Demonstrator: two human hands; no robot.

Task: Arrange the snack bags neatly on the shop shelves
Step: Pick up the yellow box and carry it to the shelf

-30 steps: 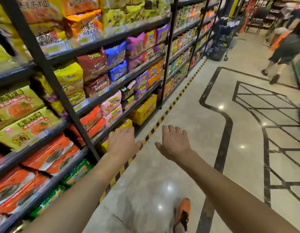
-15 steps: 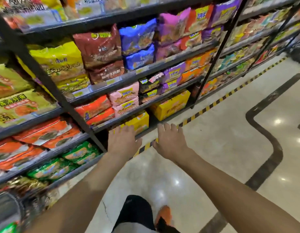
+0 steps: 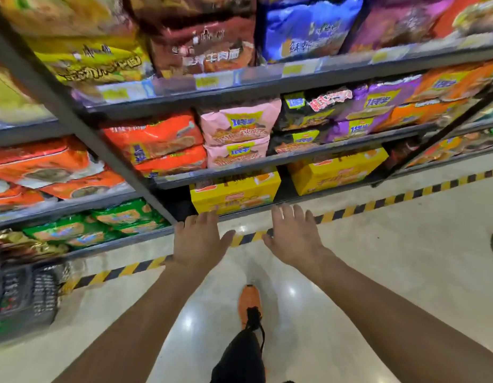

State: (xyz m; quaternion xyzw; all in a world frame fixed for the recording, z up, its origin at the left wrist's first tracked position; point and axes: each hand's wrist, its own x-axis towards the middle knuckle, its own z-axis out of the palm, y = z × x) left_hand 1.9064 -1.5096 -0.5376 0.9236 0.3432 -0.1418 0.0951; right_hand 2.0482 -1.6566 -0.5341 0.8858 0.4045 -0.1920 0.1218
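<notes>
My left hand [image 3: 199, 239] and my right hand [image 3: 293, 233] reach forward, palms down, fingers spread, holding nothing. They hover just in front of the bottom shelf edge [image 3: 281, 201], below a yellow box [image 3: 234, 193]. A second yellow box [image 3: 336, 170] sits to its right. On the shelf above lie orange bags [image 3: 154, 139], pink bags [image 3: 237, 123] and purple bags [image 3: 378, 106]. Green bags [image 3: 123, 217] lie low at the left. Higher up stand yellow bags [image 3: 93, 59], maroon bags [image 3: 209, 48] and blue bags [image 3: 309, 29].
A dark slanted shelf post [image 3: 82, 120] crosses the left side. A black basket [image 3: 27, 294] stands on the floor at the far left. Yellow-black tape [image 3: 405, 194] runs along the shelf base. My orange shoe [image 3: 249, 302] is on the glossy floor [image 3: 392, 258].
The view has turned from the aisle to face the shelves and come closer. Both hands have moved toward the bottom shelf, staying empty and spread.
</notes>
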